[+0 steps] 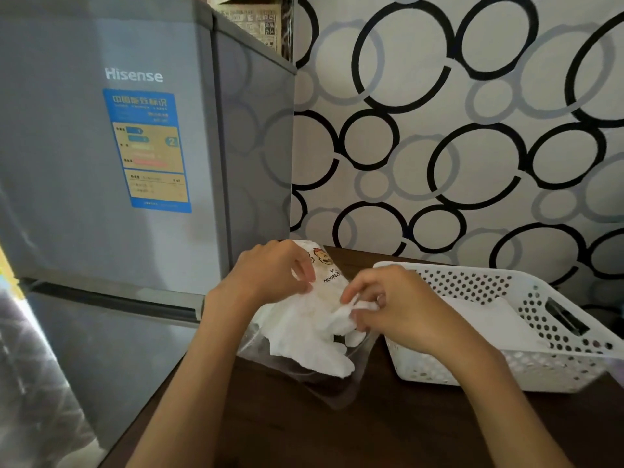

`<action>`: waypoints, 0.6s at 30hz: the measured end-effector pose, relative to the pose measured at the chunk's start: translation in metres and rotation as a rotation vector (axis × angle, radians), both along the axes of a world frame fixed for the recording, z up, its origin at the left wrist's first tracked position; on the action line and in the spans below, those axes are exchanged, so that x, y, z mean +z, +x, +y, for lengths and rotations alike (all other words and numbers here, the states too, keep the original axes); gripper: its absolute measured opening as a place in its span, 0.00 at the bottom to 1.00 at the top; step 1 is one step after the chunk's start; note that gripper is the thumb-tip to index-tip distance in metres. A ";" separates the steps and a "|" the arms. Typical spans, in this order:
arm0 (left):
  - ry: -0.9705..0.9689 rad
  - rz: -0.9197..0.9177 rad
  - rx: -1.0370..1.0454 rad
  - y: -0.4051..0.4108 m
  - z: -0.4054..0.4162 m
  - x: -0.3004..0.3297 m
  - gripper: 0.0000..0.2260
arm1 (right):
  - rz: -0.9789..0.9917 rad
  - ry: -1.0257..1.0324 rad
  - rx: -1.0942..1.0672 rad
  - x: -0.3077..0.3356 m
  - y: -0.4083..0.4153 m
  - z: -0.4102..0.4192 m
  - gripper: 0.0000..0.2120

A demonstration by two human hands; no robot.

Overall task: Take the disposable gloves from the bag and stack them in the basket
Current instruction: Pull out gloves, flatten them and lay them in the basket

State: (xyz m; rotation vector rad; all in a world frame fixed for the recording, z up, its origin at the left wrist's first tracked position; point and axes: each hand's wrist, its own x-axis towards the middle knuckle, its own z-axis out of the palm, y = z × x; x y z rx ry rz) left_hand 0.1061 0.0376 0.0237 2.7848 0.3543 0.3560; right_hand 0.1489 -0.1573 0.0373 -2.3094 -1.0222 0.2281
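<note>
Steadying the clear printed plastic bag [324, 265] with my left hand [270, 271] gripping its top, I pinch a crumpled white disposable glove [337, 319] in my right hand [388, 305], beside the white perforated plastic basket [557, 359], where a pale stack already lies.
</note>
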 end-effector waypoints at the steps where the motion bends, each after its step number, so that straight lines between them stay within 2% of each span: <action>1: -0.027 0.015 -0.015 -0.002 0.000 0.001 0.04 | -0.033 0.024 -0.039 -0.002 0.003 0.002 0.12; 3: -0.089 0.036 -0.061 -0.010 -0.004 0.002 0.08 | -0.082 -0.018 -0.067 -0.007 0.004 0.003 0.13; 6: -0.195 0.053 -0.151 -0.030 -0.013 -0.002 0.19 | -0.091 -0.119 -0.048 -0.015 -0.001 -0.003 0.11; 9: -0.142 0.103 -0.088 -0.056 -0.015 -0.009 0.26 | -0.144 -0.188 -0.025 -0.015 -0.014 -0.013 0.09; 12: -0.114 0.066 0.048 -0.074 -0.010 -0.025 0.21 | -0.349 -0.096 -0.028 -0.010 -0.038 -0.014 0.09; 15: -0.202 -0.135 0.119 -0.082 -0.012 -0.042 0.08 | -0.477 0.017 0.101 -0.015 -0.063 0.001 0.10; 18: -0.274 -0.289 0.156 -0.084 -0.019 -0.050 0.16 | -0.661 -0.128 0.223 -0.039 -0.063 0.024 0.13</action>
